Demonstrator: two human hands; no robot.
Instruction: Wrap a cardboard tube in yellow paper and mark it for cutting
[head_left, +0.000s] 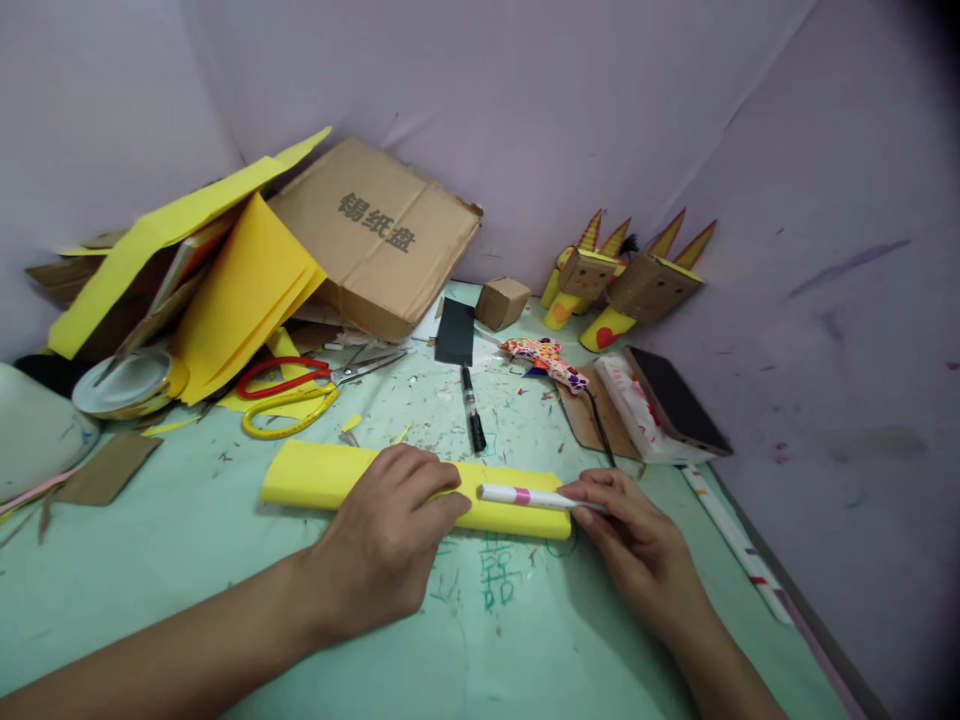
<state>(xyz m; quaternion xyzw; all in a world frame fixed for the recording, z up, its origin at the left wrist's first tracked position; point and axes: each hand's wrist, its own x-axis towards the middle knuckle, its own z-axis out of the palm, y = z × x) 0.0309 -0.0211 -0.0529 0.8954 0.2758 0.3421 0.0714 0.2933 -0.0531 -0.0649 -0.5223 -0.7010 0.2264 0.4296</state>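
The yellow paper roll lies flat on the green desk. The left hand rests on top of it, its grip spread flat and pushing the roll down. Just right of that grip, a white pen with a pink band lies along the roll. The right hand has its grip pinching the pen's end. Past the grips sit a black marker, red and yellow scissors and a cardboard box.

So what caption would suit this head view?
Left hand presses folded yellow paper while right hand lays a white pen on it.
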